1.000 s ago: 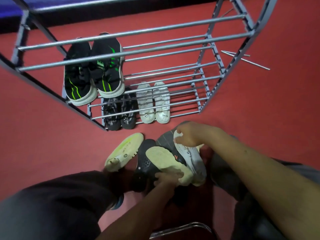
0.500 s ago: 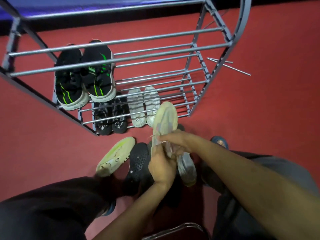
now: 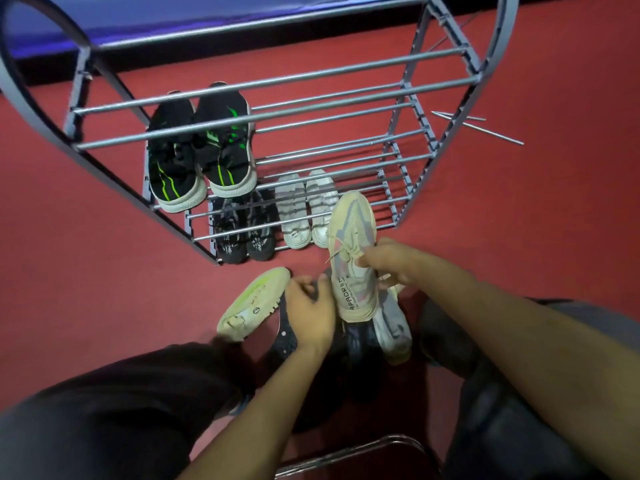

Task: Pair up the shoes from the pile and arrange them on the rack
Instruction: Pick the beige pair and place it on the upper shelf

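Rack (image 3: 277, 116) of grey metal bars stands on red floor (image 3: 519, 237), holding black-green, black and white pairs. Before it, the right hand (image 3: 388, 263) grips a cream sneaker (image 3: 353, 258) by its laces, toe toward the rack. The left hand (image 3: 311, 310), fingers curled, rests on the pile (image 3: 391, 323) beside a lime-soled shoe (image 3: 252, 303); what it holds cannot be told.
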`<state>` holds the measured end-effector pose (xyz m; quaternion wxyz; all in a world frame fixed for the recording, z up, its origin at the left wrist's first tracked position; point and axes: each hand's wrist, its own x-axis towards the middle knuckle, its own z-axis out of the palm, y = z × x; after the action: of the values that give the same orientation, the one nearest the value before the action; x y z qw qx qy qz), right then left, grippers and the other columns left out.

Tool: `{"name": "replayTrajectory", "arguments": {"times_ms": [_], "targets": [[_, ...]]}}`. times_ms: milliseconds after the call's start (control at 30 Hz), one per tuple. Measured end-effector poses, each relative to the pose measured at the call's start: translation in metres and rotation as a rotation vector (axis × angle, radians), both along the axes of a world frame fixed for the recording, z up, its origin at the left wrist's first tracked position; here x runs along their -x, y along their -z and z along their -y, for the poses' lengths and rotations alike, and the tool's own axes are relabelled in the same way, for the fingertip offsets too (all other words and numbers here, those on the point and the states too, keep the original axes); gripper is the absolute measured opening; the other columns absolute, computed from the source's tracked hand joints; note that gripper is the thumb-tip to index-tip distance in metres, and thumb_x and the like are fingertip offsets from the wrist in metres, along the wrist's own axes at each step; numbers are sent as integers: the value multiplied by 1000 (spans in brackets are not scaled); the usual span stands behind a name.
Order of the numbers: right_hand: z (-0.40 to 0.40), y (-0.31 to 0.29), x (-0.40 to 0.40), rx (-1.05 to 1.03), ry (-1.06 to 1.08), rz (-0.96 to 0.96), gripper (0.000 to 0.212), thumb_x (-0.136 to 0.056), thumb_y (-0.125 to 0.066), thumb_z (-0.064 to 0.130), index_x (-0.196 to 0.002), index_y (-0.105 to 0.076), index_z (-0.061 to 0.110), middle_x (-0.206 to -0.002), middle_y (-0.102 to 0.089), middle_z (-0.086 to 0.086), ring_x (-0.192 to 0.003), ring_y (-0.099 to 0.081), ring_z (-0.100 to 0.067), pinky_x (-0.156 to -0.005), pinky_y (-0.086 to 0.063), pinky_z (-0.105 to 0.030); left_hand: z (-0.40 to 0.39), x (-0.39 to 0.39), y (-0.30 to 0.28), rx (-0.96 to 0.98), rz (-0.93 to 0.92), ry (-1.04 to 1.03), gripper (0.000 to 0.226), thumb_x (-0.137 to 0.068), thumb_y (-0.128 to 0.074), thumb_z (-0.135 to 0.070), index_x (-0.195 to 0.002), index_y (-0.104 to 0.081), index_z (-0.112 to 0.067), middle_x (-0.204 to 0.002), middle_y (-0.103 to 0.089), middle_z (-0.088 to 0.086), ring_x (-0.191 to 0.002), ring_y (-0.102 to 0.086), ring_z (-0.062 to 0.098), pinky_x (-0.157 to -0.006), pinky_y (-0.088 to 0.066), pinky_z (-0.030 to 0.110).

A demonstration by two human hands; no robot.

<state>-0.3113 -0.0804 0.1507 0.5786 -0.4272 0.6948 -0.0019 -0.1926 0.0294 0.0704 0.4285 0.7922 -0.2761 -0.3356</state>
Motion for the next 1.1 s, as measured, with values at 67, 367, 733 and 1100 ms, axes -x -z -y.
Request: {"name": "replayTrajectory", "arguments": {"times_ms": [67,367,733,1100], "targets": [[8,-3,6,153,-58,-100,26,-93,-56,16,-117,-58,8,-104,-64,-10,-86,-63,-24,-63,-52,-35,2,-11,22,-178,16,83,16,-89,-62,-34,-88,-56,-20,-96,-65,7,-88,-63,26,-82,-48,35],[43,-23,62,393,-439,-510,25,-86,-58,32,-78,-55,9,-76,-54,-8,-64,-51,-26,-64,-39,-31,-18,35,82,-638,52,602,50,-89,-64,-42,-126,-53,-11,-129,-55,12,-120,-58,31,-99,-45,34],[58,-19,86,403,-370,-438,23,-86,-62,33,-92,-64,11,-89,-61,-9,-81,-59,-30,-68,-42,-31,9,34,125,-772,240,347,63,-92,-56,-45,-135,-44,-1,-141,-46,19,-132,-44,36,-108,-39,45],[59,-22,76,407,-311,-389,28,-88,-58,35,-97,-66,9,-94,-62,-10,-85,-58,-31,-71,-42,-31,39,95,111,-713,7,452,62,-79,-72,-40,-124,-49,-4,-123,-64,11,-114,-64,30,-90,-52,34]]}}
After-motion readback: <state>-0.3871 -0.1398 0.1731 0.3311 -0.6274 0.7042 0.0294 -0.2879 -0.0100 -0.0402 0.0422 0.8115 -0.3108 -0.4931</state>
